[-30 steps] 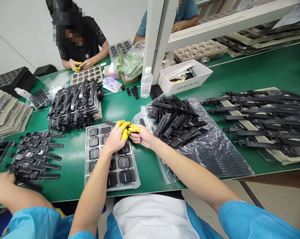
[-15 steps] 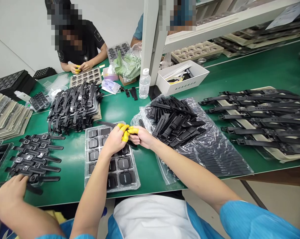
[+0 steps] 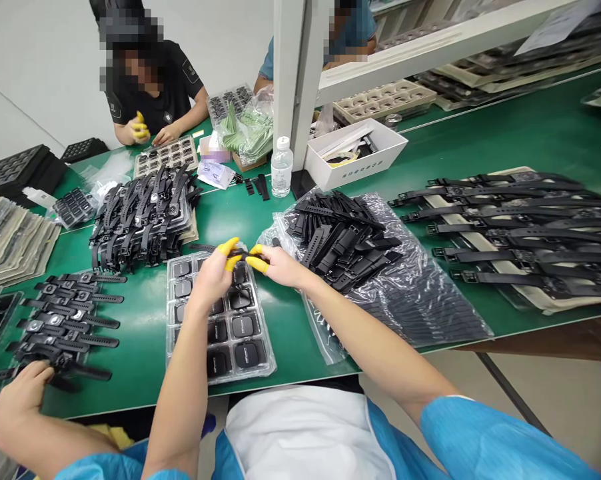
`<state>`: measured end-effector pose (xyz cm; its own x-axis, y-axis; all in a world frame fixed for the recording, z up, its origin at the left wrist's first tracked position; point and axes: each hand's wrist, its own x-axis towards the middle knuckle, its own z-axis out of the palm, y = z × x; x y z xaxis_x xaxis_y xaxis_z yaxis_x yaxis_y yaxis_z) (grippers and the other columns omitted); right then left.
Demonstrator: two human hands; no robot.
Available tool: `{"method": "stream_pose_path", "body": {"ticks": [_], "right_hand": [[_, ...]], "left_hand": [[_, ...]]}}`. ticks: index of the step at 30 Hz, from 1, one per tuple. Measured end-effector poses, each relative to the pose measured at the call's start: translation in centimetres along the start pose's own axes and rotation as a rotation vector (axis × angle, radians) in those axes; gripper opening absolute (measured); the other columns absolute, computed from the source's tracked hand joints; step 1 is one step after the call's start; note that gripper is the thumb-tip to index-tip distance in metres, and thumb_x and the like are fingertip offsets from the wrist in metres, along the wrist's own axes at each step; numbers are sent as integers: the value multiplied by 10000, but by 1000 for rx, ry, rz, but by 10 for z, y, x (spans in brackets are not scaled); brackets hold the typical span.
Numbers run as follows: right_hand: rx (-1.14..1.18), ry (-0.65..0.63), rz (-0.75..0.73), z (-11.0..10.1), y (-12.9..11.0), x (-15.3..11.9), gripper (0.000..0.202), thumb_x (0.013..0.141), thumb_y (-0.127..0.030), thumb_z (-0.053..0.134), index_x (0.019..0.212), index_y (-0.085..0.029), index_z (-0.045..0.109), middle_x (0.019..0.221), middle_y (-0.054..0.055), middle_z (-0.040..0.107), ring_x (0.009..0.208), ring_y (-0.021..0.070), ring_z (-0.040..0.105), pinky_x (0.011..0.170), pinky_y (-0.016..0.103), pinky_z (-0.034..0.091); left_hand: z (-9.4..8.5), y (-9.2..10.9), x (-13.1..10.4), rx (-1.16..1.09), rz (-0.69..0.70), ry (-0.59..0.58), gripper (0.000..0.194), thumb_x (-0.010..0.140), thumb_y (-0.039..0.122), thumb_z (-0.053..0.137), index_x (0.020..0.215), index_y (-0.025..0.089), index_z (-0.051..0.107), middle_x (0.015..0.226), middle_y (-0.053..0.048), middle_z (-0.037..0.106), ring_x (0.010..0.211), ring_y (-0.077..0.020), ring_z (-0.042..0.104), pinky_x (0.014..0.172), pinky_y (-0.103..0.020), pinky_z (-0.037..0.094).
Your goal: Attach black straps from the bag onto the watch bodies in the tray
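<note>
No wording can be read for certain. From mid-view, the white box [image 3: 355, 170] at one o'clock bears a row of dark characters, too small to make out; the black squares [image 3: 246, 355] towards seven carry pale, unclear lettering. Around ten o'clock, the black shirt [image 3: 175, 87] has small pale emblems and the packet [image 3: 215, 175] bluish print, both illegible.
</note>
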<state>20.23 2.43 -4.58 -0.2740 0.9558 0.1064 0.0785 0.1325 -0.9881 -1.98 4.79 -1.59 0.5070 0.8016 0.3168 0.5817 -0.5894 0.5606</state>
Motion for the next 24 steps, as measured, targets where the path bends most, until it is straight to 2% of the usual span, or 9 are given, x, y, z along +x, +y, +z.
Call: {"method": "stream_pose_path", "body": {"ticks": [2, 4, 6, 9, 12, 16, 19, 24], "right_hand": [[-154, -35, -20, -9, 0, 1, 294, 941, -479, 650, 957, -187, 678, 726, -26, 630, 664, 143, 509, 655, 269, 373], [-277, -57, 8, -16, -3, 1, 290, 975, -458, 602, 993, -184, 696, 752, -7, 663, 667, 153, 530, 669, 277, 370], [-413, -69, 48, -21, -9, -1, 301, 1004, -461, 566, 1028, -194, 705, 753, 7, 677, 652, 163, 540, 661, 283, 360], [-679, -3, 140, -27, -19, -6, 346, 1039, -498, 516, 1065, -204, 696, 806, 59, 708, 709, 207, 600, 679, 304, 372], [-942, 57, 298, -31, -22, -10, 353, 1020, -494, 558, 1066, -167, 683, 942, 162, 738, 868, 284, 674, 739, 345, 431], [-1101, -1, 359, -28, -18, -15, 307, 935, -324, 687, 1161, -119, 655, 1177, 239, 708, 1135, 358, 650, 826, 383, 504], [-1136, -31, 364, -21, -16, -17, 336, 926, -235, 658, 1233, -101, 626, 1260, 247, 669, 1202, 364, 624, 847, 395, 529], [-1145, -59, 396, -17, -16, -17, 314, 935, -137, 563, 1243, -106, 616, 1230, 233, 681, 1164, 340, 662, 875, 385, 528]], "left_hand": [[-20, -3, 2, 143, -105, -34, 409, 1005, 255, 541, 1402, 192, 617, 1276, -129, 746, 1173, -279, 713, 1043, -423, 574], [-41, -7, 4, 328, -195, -131, 339, 975, 255, 572, 1281, 201, 705, 1202, -126, 776, 1117, -320, 732, 998, -447, 586], [-58, -13, 4, 466, -224, -235, 293, 962, 266, 575, 1180, 206, 762, 1159, -131, 789, 1081, -347, 739, 969, -463, 587], [-77, -28, 5, 487, -225, -292, 299, 972, 306, 554, 1132, 213, 789, 1163, -117, 797, 1078, -324, 742, 975, -427, 580], [-89, -47, 8, 420, -298, -365, 285, 958, 288, 549, 1088, 230, 796, 1153, -81, 809, 1069, -280, 749, 970, -362, 571], [-93, -64, 16, 418, -376, -494, 210, 930, 245, 579, 1003, 234, 776, 1073, -62, 823, 992, -254, 756, 895, -312, 560], [-87, -68, 21, 467, -373, -461, 187, 947, 234, 565, 1033, 222, 730, 1068, -77, 810, 975, -245, 738, 877, -314, 541], [-71, -70, 18, 519, -338, -392, 170, 983, 219, 515, 1046, 206, 673, 1112, -105, 760, 1057, -260, 671, 970, -374, 503]]}}
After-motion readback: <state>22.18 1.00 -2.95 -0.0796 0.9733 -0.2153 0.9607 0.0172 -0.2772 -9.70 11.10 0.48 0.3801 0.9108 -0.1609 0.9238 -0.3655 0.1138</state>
